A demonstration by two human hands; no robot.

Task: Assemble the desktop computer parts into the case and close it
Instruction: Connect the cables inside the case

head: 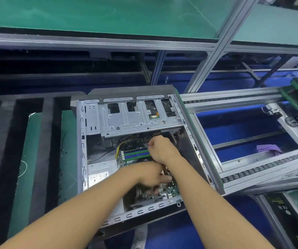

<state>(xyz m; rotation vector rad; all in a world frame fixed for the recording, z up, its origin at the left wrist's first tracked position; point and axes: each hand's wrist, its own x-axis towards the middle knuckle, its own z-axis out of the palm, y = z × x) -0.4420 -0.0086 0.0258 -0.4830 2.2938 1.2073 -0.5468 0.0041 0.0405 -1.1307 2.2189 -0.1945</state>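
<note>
An open grey computer case (83, 141) lies on its side in front of me. Its silver drive cage (135, 117) spans the top. Below sits the green motherboard (168, 190) with blue and green memory slots (135, 153). The power supply (99, 171) with a white label fills the lower left of the case. My right hand (162, 150) is curled inside the case and pinches a small connector or cable end beside the memory slots. My left hand (151, 175) reaches over the motherboard's middle, fingers bent down onto a part that it hides.
Yellow and black wires (121, 144) run under the drive cage. Black foam strips (3, 141) on a green mat lie left of the case. A metal roller conveyor frame (252, 169) stands right, with a purple cloth (268, 149) below it. A shoe (141, 236) shows beneath.
</note>
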